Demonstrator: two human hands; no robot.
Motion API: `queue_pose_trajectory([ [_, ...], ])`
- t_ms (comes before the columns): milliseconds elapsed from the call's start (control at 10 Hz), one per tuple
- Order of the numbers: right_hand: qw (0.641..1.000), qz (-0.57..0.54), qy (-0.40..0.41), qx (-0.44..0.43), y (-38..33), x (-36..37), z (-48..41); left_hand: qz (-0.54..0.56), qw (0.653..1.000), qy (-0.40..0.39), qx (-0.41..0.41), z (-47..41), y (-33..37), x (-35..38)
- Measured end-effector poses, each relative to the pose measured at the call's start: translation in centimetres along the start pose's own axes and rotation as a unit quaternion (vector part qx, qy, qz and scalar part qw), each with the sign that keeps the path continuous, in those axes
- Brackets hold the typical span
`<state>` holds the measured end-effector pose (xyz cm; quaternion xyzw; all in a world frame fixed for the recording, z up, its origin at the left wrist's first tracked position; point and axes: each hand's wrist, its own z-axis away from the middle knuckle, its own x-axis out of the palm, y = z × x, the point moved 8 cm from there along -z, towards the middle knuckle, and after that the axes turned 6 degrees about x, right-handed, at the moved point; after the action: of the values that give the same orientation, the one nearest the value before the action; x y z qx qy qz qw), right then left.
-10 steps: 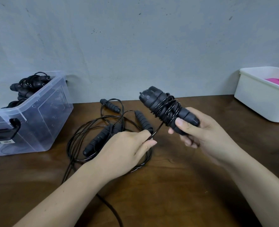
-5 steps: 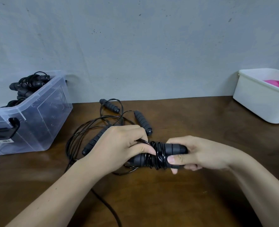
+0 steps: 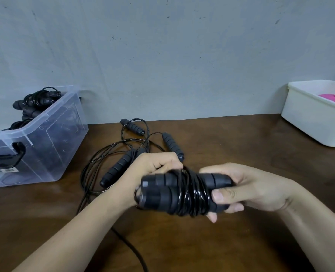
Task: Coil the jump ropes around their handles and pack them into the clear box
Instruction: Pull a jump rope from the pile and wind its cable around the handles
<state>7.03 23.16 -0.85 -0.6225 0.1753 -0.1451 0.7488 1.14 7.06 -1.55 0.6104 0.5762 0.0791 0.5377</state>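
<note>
Head view is showing the coiled jump rope [image 3: 182,193] held above the tabletop [image 3: 241,150], its paired handles lying left to right. The right hand [image 3: 247,185] is clamping its fingers round the right end. The left hand [image 3: 155,169] is curling its fingers on the cord at the coil's top. The clear box [image 3: 50,146] is sitting well to the left, nearer the left hand, with packed ropes [image 3: 35,101] heaped inside. Loose jump ropes [image 3: 123,163] are sprawling between, and a white bin [image 3: 310,122] is standing far right.
</note>
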Motion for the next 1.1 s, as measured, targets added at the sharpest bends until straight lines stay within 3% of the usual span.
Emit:
queue_pose_trajectory([
  [100,0.995,-0.041,0.055,-0.079,-1.8,-0.8,-0.4,-0.026,0.992,0.047,-0.118,1.0,-2.5,-0.2],
  [200,0.981,-0.048,0.146,-0.118,-1.1,-2.3,-0.2,-0.051,0.991,0.059,-0.106,0.8,-0.3,0.2],
  [400,0.942,-0.032,0.315,-0.106,0.1,-4.9,0.2,-0.012,0.996,0.015,-0.083,0.4,1.1,2.0],
  [600,0.887,0.17,0.423,-0.075,-0.4,-4.7,0.3,-0.047,0.992,0.007,-0.116,0.4,0.1,1.7],
  [800,0.803,0.319,0.493,-0.098,-1.1,-3.3,0.2,0.1,0.988,0.04,-0.108,0.0,1.3,1.5],
  [900,0.737,0.401,0.535,-0.103,-1.2,-2.8,0.2,0.155,0.974,0.102,-0.128,0.3,0.4,1.4],
  [1000,0.658,0.493,0.561,-0.095,-1.1,-2.1,-0.1,0.24,0.944,0.154,-0.167,0.6,-0.4,1.7],
  [1100,0.616,0.55,0.558,-0.083,-0.9,-1.3,-1.0,0.301,0.919,0.177,-0.185,0.5,-0.6,1.4],
])
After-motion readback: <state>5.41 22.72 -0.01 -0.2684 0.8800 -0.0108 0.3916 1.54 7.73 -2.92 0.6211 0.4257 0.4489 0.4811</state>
